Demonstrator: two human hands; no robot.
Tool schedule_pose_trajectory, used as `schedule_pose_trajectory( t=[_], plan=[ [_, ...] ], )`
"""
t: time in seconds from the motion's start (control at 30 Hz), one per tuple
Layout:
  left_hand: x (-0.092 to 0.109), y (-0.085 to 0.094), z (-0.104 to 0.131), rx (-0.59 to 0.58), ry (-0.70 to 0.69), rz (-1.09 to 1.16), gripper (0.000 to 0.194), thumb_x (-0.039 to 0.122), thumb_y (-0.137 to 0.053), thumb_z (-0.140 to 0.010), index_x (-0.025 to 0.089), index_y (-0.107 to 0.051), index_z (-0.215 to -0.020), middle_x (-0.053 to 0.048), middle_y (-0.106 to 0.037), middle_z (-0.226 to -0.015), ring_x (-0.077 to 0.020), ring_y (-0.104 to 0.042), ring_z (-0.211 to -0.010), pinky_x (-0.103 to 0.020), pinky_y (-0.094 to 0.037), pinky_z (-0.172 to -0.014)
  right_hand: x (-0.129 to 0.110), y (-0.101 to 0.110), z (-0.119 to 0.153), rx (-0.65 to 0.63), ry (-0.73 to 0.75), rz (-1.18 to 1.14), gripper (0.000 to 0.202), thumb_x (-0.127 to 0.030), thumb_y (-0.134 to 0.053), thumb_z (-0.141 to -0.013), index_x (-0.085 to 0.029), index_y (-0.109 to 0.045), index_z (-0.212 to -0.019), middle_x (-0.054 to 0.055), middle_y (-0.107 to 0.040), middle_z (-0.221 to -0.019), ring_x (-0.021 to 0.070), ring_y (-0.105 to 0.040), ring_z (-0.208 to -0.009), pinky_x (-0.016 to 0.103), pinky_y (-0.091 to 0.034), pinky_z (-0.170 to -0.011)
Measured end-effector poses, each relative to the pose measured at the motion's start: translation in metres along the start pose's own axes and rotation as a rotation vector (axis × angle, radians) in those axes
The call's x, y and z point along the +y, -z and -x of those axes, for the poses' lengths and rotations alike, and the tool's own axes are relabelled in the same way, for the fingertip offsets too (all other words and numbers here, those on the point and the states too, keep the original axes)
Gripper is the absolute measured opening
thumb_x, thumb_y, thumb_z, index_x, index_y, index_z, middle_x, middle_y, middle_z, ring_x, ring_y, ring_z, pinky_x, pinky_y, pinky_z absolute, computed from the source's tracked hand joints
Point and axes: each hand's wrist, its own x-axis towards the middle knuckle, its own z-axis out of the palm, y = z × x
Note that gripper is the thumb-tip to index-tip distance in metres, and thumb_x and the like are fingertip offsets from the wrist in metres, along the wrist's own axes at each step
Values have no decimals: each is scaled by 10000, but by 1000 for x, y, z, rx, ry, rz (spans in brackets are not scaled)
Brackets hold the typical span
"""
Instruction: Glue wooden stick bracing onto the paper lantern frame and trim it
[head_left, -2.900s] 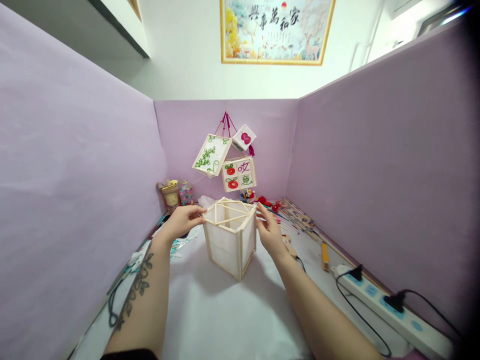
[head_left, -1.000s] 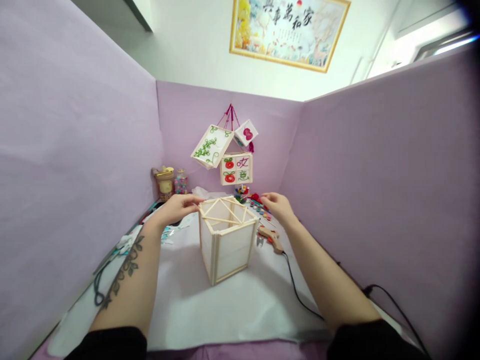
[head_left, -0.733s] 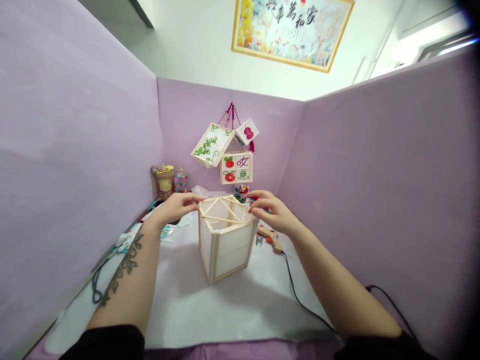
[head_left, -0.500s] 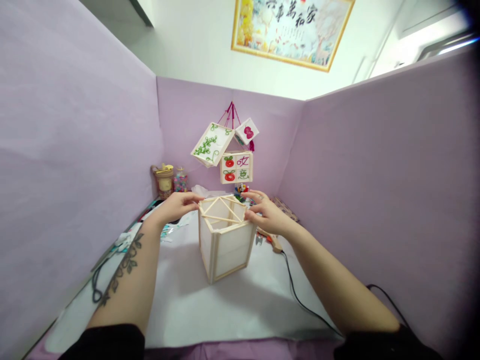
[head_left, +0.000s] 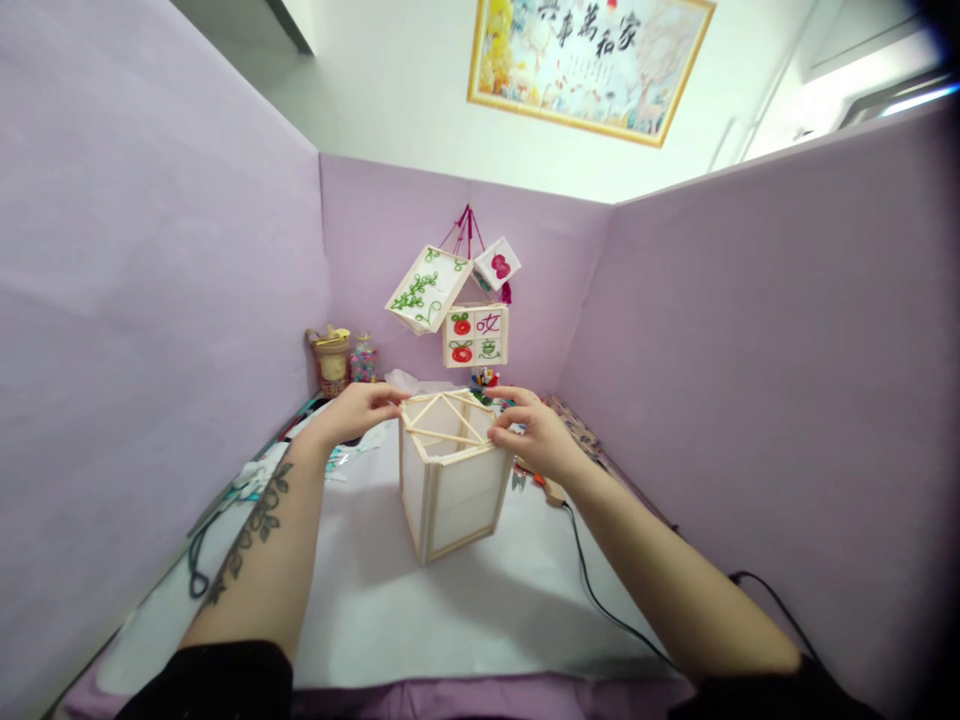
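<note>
A box-shaped lantern frame (head_left: 459, 505) of pale wooden sticks with white panels stands upright on the white-covered table (head_left: 450, 630). Thin sticks form a diamond across its open top. My left hand (head_left: 364, 410) touches the upper left corner with its fingertips. At the upper right edge is my right hand (head_left: 532, 430), its thumb and fingers resting on or against the rim. Both hands seem to hold the frame between them; the far fingertips are partly hidden.
Decorated lanterns (head_left: 476, 335) hang at the back. A yellow-lidded cup (head_left: 332, 360) and a bead jar (head_left: 364, 360) stand back left. A glue gun (head_left: 553, 492) with a black cable lies right. Purple partitions (head_left: 720, 330) enclose the table.
The view has shifted slightly. My right hand's fingers have moved a little at the rim. The frame stands in the same place.
</note>
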Motion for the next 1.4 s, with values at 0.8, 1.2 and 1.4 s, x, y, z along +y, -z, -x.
schedule_pose_trajectory(
  t=[0.8,1.2,1.4],
  plan=[
    [-1,-1,0,-1,4,34,435,428,-634,-772,179,-700,-1123,-51,-735,-943,-185,-650,-838,-246,-500,-741,88,34,-23,-15,-320,306,67,-191,-711,-587,-190,-644,-594,76,-691,-916,225,-615,-854,296,-455,-784],
    [2,0,1,-13,6,6,434,454,-615,-791,189,-697,-1125,-44,-731,-950,-182,-651,-830,-244,-498,-749,13,27,0,-189,108,51,88,-281,-640,-813,-237,-713,-836,79,-568,-1288,256,-517,-1218,442,-368,-1044],
    [0,0,1,-10,7,4,446,454,-611,-791,174,-692,-1127,-48,-729,-920,-182,-650,-825,-250,-503,-758,15,17,0,-176,102,-9,94,-239,-607,-818,-208,-658,-745,91,-583,-1251,252,-521,-1205,433,-378,-1025]
  ],
)
